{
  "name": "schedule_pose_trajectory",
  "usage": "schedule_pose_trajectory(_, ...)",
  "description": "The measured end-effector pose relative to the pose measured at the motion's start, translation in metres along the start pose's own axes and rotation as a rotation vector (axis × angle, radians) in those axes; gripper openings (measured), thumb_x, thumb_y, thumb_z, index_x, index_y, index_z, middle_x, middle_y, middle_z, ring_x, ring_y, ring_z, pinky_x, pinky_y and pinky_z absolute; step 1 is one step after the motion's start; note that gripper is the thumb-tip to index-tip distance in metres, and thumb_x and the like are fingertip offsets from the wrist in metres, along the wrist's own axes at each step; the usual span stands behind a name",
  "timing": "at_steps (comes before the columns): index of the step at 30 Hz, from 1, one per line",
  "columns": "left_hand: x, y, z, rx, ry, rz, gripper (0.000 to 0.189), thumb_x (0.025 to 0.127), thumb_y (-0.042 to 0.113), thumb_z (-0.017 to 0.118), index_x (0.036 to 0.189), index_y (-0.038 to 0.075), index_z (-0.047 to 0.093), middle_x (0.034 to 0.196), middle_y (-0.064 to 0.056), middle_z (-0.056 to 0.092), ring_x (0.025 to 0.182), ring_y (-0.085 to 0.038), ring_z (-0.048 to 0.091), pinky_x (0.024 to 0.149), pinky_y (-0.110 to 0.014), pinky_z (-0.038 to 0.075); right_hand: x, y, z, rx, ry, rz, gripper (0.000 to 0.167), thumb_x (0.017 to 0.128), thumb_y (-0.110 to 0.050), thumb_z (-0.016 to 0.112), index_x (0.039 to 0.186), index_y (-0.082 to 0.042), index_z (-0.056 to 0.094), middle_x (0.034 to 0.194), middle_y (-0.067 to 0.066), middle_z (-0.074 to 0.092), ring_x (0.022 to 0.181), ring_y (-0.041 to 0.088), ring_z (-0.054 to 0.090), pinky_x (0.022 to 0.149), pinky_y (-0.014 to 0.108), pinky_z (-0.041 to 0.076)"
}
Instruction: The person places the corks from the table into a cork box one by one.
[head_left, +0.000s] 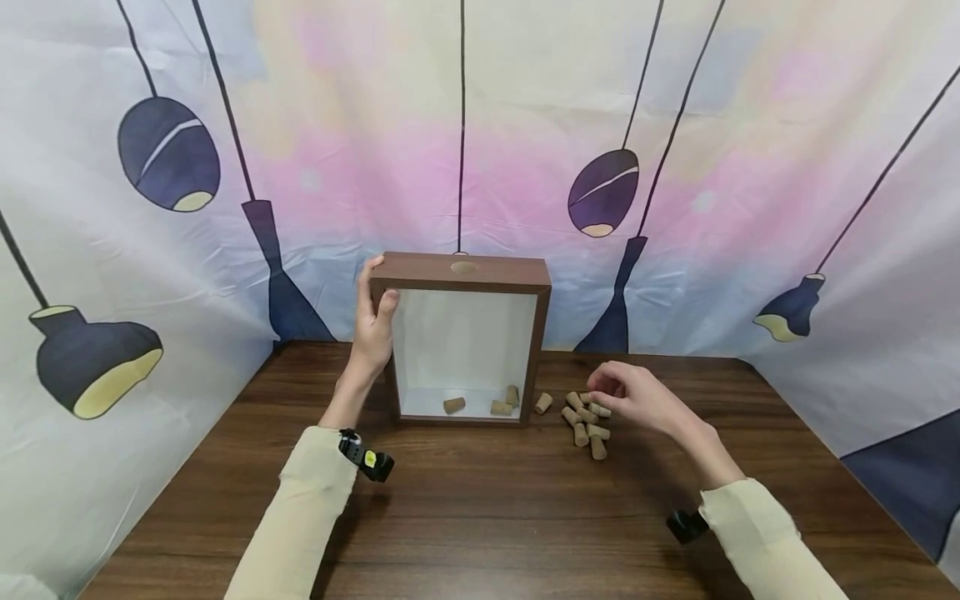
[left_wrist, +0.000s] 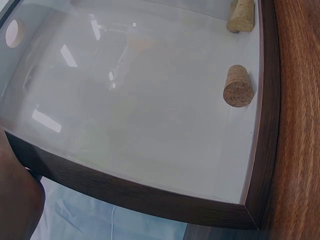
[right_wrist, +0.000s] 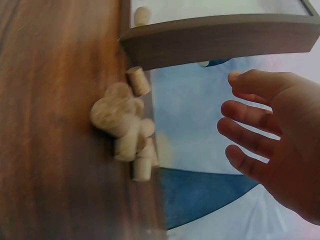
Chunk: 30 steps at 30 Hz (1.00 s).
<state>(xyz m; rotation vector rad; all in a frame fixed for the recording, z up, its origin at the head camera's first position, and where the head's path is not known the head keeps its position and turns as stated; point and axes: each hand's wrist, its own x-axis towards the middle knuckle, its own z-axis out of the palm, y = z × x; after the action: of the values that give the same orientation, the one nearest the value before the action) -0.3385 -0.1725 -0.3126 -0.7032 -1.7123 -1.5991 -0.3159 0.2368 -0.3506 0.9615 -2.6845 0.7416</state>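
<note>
My left hand (head_left: 372, 329) grips the upper left edge of a brown wood-framed shadow box (head_left: 510, 272), thumb on the front and fingers behind. The box stands upright on the table, with a round hole (head_left: 464, 267) in its top. Several corks lie inside along the bottom, one cork (head_left: 453, 405) toward the left and others (head_left: 502, 407) at the right corner. My right hand (head_left: 637, 396) hovers over a pile of loose corks (head_left: 572, 416). In the right wrist view its fingers (right_wrist: 247, 135) are loosely bent, with nothing between them.
A single cork (head_left: 543, 403) lies between the box and the pile. The dark wooden table (head_left: 480, 517) ends at a hanging cloth (head_left: 405, 167) printed with lamps, just behind the box. Each wrist wears a small black camera, the left one (head_left: 367, 457) beside the sleeve.
</note>
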Motion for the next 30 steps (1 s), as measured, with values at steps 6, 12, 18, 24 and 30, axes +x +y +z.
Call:
schedule_pose_trajectory(6,0.0,-0.001,0.001,-0.009,-0.016,0.005,0.071,0.103,0.046,0.048,0.152,0.0,0.023,0.161,-0.022,0.015,0.128,-0.015,0.024,0.101,-0.032,0.021,-0.01,0.013,0.009,0.025,-0.109,0.021,0.011,0.096,-0.015,0.067,0.107,-0.011,0.067,0.09,-0.007,0.066,0.08,0.002,0.059,0.068,0.025,0.051)
schedule_pose_trajectory(12,0.0,0.0,0.002,-0.012,-0.019,-0.003,0.073,0.103,0.048,0.048,0.152,0.001,0.023,0.161,-0.022,0.014,0.12,-0.016,0.027,0.096,-0.033,0.023,-0.016,0.023,0.016,0.057,-0.231,0.023,0.013,0.096,-0.016,0.067,0.108,-0.011,0.068,0.095,-0.006,0.065,0.083,0.006,0.06,0.071,0.026,0.052)
schedule_pose_trajectory(18,0.0,0.0,0.002,-0.013,-0.013,-0.001,0.075,0.101,0.051,0.049,0.152,0.001,0.023,0.161,-0.02,0.015,0.121,-0.018,0.026,0.097,-0.034,0.022,-0.021,0.029,0.02,0.097,-0.323,0.015,0.019,0.093,-0.021,0.071,0.109,-0.012,0.068,0.102,-0.001,0.066,0.088,0.007,0.06,0.076,0.027,0.052)
schedule_pose_trajectory(24,0.0,0.001,0.001,-0.003,-0.013,-0.003,0.075,0.102,0.05,0.048,0.152,0.001,0.022,0.162,-0.019,0.015,0.105,-0.017,0.03,0.092,-0.033,0.024,-0.024,0.029,0.021,0.144,-0.376,0.04,0.023,0.091,-0.02,0.074,0.111,-0.012,0.069,0.105,0.002,0.062,0.088,0.006,0.059,0.073,0.025,0.051)
schedule_pose_trajectory(30,0.0,0.002,0.0,-0.005,-0.014,-0.01,0.071,0.103,0.046,0.048,0.153,0.001,0.022,0.162,-0.019,0.014,0.11,-0.016,0.029,0.092,-0.032,0.024,-0.024,0.03,0.02,0.136,-0.385,0.055,0.024,0.089,-0.021,0.075,0.111,-0.012,0.071,0.105,0.001,0.061,0.084,0.003,0.057,0.071,0.024,0.049)
